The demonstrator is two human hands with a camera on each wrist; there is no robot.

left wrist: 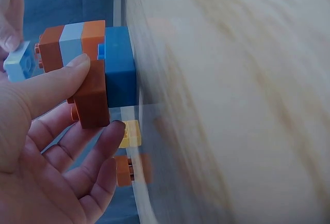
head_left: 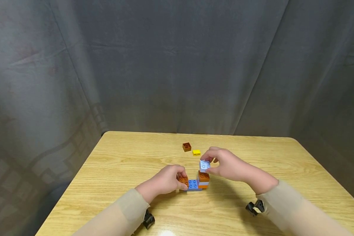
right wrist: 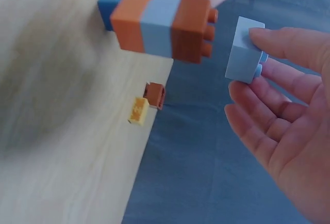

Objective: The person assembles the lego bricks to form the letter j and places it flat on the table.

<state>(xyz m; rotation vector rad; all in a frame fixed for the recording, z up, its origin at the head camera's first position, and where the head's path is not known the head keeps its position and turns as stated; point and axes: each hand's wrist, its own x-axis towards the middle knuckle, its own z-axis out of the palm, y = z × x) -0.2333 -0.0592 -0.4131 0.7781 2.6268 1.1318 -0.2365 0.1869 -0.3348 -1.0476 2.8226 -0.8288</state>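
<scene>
A long blue toy building brick (head_left: 192,185) lies on the table as a base. On its right end stands a stack of bricks (right wrist: 157,25), orange at the bottom, pale blue between and brown on top. My left hand (head_left: 168,179) grips a brown brick (left wrist: 93,95) at the base's left end, thumb on one side and fingers on the other. Just over the stack, my right hand (head_left: 228,164) pinches a pale blue brick (right wrist: 245,51), studs up. A gap shows between this brick and the brown top in the right wrist view.
Behind the build, a yellow brick (head_left: 196,152) and another brown brick (head_left: 186,147) with its hollow side showing lie on the wooden table (head_left: 129,147). A grey curtain (head_left: 171,65) hangs beyond the far table edge.
</scene>
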